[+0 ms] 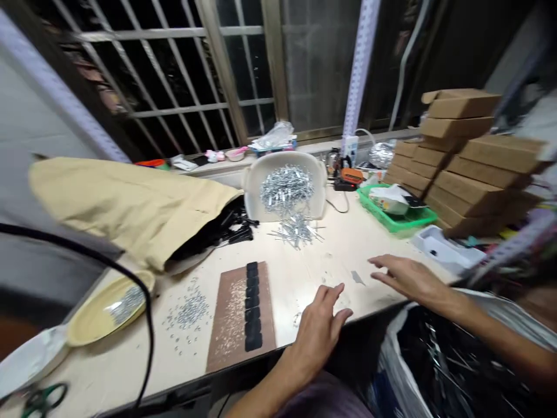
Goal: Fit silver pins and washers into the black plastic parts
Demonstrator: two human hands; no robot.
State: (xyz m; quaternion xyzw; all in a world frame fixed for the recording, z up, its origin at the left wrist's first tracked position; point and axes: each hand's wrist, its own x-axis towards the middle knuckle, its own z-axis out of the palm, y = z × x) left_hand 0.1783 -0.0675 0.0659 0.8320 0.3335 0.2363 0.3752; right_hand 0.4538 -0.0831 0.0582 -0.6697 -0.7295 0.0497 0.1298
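Note:
Over the table's front edge, my left hand (319, 322) has thumb and fingers apart and holds nothing. My right hand (409, 278) is further right, fingers stretched out above the tabletop, also with nothing in it. To the left of my left hand is a brown board (267, 325) carrying a row of black rectangular pieces (253, 307) and a scatter of pale bits. Small shiny metal pieces (191, 310) are spread left of the board. Beyond the hands, thin metal pins (298, 228) spill from a tipped white tub (319, 203).
A paper sack (130, 203) of black parts lies at left, near a yellow dish (87, 322) and green-handled scissors (43, 400). At right are a green basket (391, 223), a grey tray (448, 249) and stacked cardboard boxes (478, 174). An open white bag (394, 354) stands below my right arm.

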